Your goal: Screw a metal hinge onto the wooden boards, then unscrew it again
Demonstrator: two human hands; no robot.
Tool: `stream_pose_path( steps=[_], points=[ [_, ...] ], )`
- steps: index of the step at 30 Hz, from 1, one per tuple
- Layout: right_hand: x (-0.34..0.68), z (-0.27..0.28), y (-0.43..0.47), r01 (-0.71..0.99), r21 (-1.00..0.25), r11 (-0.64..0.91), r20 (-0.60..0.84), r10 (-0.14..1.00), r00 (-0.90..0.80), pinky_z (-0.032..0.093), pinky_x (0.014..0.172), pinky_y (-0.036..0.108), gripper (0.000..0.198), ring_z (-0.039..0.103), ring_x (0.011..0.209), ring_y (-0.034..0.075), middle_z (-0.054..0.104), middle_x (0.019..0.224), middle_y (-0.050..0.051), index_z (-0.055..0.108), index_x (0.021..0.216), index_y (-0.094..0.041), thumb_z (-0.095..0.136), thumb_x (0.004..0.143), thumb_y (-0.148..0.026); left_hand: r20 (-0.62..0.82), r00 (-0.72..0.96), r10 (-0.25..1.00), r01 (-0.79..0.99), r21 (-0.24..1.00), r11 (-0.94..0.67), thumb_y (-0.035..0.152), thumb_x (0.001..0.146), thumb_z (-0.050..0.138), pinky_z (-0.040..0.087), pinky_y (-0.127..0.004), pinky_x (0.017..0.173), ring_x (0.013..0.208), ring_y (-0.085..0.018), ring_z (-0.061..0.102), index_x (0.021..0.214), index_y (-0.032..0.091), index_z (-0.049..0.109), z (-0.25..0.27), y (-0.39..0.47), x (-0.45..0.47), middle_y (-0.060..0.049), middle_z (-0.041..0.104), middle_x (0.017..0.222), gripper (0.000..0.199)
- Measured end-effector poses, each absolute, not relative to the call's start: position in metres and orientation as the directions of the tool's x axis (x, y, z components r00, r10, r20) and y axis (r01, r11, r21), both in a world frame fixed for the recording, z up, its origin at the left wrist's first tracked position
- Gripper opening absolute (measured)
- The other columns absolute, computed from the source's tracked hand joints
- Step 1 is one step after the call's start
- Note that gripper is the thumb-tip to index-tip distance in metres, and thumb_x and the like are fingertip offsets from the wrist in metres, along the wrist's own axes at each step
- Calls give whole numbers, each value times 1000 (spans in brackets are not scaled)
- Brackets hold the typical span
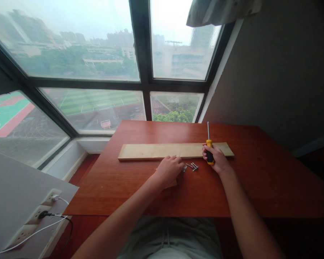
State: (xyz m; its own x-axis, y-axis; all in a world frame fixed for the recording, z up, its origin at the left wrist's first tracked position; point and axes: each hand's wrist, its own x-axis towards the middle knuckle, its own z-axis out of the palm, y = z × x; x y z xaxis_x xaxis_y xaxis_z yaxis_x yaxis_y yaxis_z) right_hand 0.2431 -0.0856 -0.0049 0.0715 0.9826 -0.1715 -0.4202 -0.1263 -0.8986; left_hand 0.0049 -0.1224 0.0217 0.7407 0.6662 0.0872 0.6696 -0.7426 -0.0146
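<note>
My right hand [217, 157] is wrapped round the yellow and black handle of a screwdriver [209, 153], its metal shaft pointing up and away from me. A long pale wooden board [151, 151] lies flat across the table, behind both hands. My left hand [170, 168] is at the board's near edge with its fingers curled down; what they hold, if anything, is hidden. Just right of those fingers is a small metal piece [185, 168]. Several screws [194, 166] lie loose between my hands. A smaller wooden piece [173, 184] shows partly under my left hand and wrist.
Everything lies on a reddish-brown table [110, 194]. Large windows [97, 108] stand behind it, and a dark wall [259, 72] is on the right. At the lower left, cables [56, 216] run from wall sockets [24, 233] beside the table's edge.
</note>
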Motion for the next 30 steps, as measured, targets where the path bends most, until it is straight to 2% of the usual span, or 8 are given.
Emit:
stream_pose_path(
  steps=[5,11,16,20,30],
  points=[
    [243,-5,-86,-413,-901,-133,-178,982,71,40,41,17,28,48,54,7,56,67,-4,61,81,-20,80,62,-29,103,662,742,743,35,-668,21,90,52,45,-35,79,94,-23,58,95,19,61,27,-137,-5,-8,62,99,11],
    [243,-8,-85,-381,-912,-152,-193,979,71,41,40,17,28,50,52,8,58,67,-3,61,82,-20,79,63,-28,109,545,831,820,137,-556,29,89,56,45,-35,82,98,-23,57,98,21,59,28,-164,-24,-7,62,106,13],
    [244,-10,-86,-355,-922,-155,-198,976,87,40,38,17,26,52,52,9,58,66,-3,61,80,-19,79,64,-29,137,507,851,831,184,-525,38,88,59,44,-38,91,111,-26,54,117,22,55,26,-180,-31,-9,59,122,34],
    [246,-10,-86,-337,-927,-165,-209,973,99,41,39,18,26,53,52,9,59,67,-2,61,79,-19,79,63,-29,112,520,847,826,188,-532,46,81,66,43,-40,94,116,-27,52,115,23,55,24,-184,-33,-9,57,126,43],
    [256,-9,-89,-273,-945,-183,-219,970,108,43,40,18,26,55,52,9,61,68,-1,63,81,-18,79,65,-31,127,487,864,847,173,-503,35,87,59,44,-38,92,113,-25,54,116,23,57,23,-180,-40,-8,58,126,31]
  ],
)
